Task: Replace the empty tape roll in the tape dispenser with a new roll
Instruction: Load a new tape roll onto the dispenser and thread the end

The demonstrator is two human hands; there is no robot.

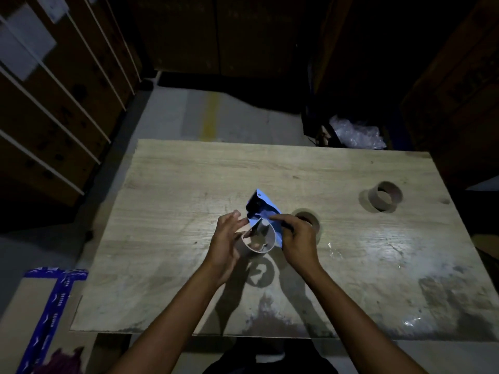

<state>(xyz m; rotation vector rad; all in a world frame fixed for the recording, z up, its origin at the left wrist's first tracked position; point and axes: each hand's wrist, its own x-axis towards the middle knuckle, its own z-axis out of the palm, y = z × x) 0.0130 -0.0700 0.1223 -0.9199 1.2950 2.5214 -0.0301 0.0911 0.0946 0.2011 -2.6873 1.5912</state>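
- We hold the blue tape dispenser (263,211) above the middle of the wooden worktop (189,171), with a pale cardboard ring (258,240) sitting around its hub (263,228).
- Our right hand (298,236) is the steadying grip: its fingers are clenched on the dispenser's right side plate, thumb reaching over the top edge.
- Our left hand (225,238) is half open, curled against the ring's left wall; we cannot tell whether it pinches the ring or only rests on it.
- We judge the step in hand to be working that ring along the hub. Whether it is the spent core or a fresh one, we cannot tell in this dim light.
- To do it well, we should keep the right grip still, hold the ring square to the hub, and slide it straight along the axis rather than prying one edge, which could jam it.
- We should keep fingers away from the dark cutter end (255,202) at the far tip.
- Two more rolls wait on the worktop: one roll (310,220) just behind our right hand, another cardboard ring (384,197) well apart at the far right.
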